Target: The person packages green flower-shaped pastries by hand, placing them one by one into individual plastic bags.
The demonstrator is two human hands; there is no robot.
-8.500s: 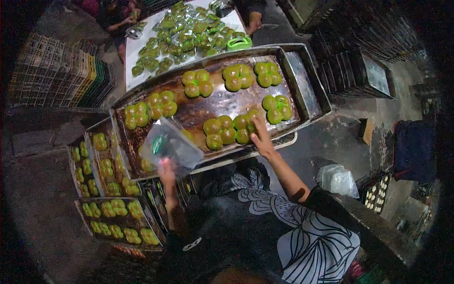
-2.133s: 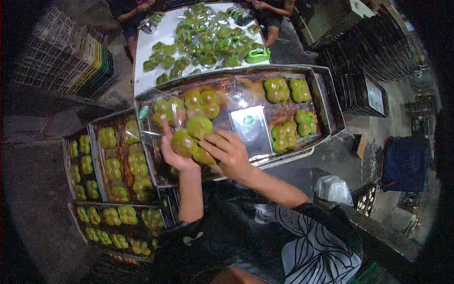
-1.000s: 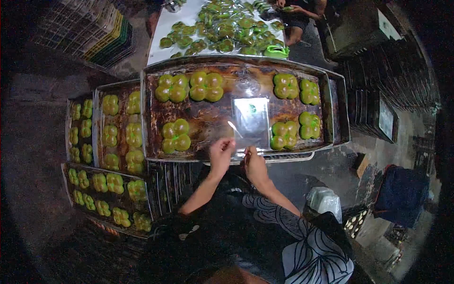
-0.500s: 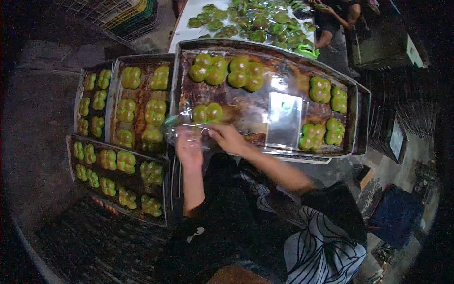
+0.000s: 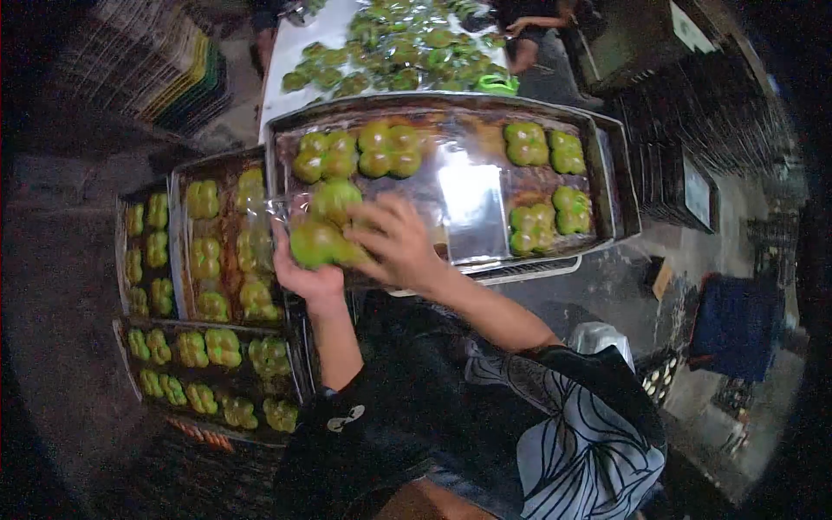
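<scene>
A glossy, four-lobed cluster of bread rolls [image 5: 321,234], greenish in this light, is raised over the front left of the large baking tray [image 5: 459,102]. My right hand [image 5: 394,238] grips its right side, fingers across the top. Below and left of it is my left hand [image 5: 308,279], palm up, with a clear plastic bag [image 5: 276,208] at its fingertips. Blur and glare hide how far the bag reaches around the rolls. Other roll clusters [image 5: 390,149] sit on the tray, beside a stack of clear plastic bags [image 5: 477,212].
More trays of rolls [image 5: 206,260] stand to the left, lower than the large one. Behind, many bagged rolls [image 5: 416,52] cover a white table [image 5: 290,74]. Another person's arm [image 5: 537,22] shows at the back. Stacked crates [image 5: 178,74] rise at far left.
My right hand has taken a roll cluster from the tray's front left and lifted it against the bag in my left hand. The camera view has shifted, moving the scene leftward.
</scene>
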